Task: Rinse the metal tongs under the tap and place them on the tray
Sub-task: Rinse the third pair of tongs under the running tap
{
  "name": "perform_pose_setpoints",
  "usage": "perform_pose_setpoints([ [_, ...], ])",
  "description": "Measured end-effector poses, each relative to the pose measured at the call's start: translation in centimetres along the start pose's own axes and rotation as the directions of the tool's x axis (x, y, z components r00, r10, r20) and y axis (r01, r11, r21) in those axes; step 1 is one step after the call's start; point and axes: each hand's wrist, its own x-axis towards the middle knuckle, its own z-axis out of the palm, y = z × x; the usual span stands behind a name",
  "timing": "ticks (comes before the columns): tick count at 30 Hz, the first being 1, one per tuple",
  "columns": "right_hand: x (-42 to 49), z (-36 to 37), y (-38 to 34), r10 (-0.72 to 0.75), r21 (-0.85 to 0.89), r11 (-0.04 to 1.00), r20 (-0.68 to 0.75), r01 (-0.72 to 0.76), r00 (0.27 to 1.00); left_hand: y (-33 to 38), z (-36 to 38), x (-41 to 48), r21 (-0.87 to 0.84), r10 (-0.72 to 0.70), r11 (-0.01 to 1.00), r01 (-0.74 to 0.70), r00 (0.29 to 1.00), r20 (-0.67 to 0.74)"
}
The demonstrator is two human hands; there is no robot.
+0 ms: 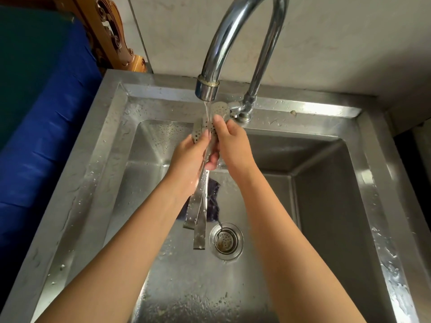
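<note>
Rinse step: your left hand [189, 159] and right hand [229, 145] both grip the tongs [201, 201] under the tap [207, 89] stream, frame centre. Next: tray, not in view.

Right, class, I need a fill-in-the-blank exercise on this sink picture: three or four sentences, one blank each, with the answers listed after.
1. Water runs from the tap onto the perforated ends of the metal ____.
2. The left hand and right hand both grip the tongs near their ____ ends.
3. The drain strainer sits in the floor of the steel ____.

Answers: tongs; perforated; sink
</note>
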Motion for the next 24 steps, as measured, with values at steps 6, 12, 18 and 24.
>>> perform_pose_setpoints([
  [6, -2.1, -0.4, 1.0, -0.134, 0.039, 0.991, 0.195, 0.129, 0.972, 0.2, 0.3, 1.3, 0.086, 0.002, 0.996, 0.016, 0.981, -0.196],
  [12, -6.5, -0.6, 5.8, 0.054, 0.050, 0.996, 0.237, -0.068, 0.970, 2.2, 0.6, 2.6, -0.252, -0.013, 0.968, -0.002, 0.998, -0.056],
  [18, -7.2, -0.4, 6.1, 0.026, 0.233, 0.968, 0.257, -0.088, 0.966, 1.7, -0.6, 2.3, -0.268, 0.053, 0.963, -0.028, 0.995, 0.085],
  [24, -5.2, 0.1, 4.9, 0.005, 0.139, 0.990, 0.168, -0.028, 0.986, 0.7, -0.1, 0.5, -0.113, -0.057, 0.991, 0.067, 0.995, 0.086],
])
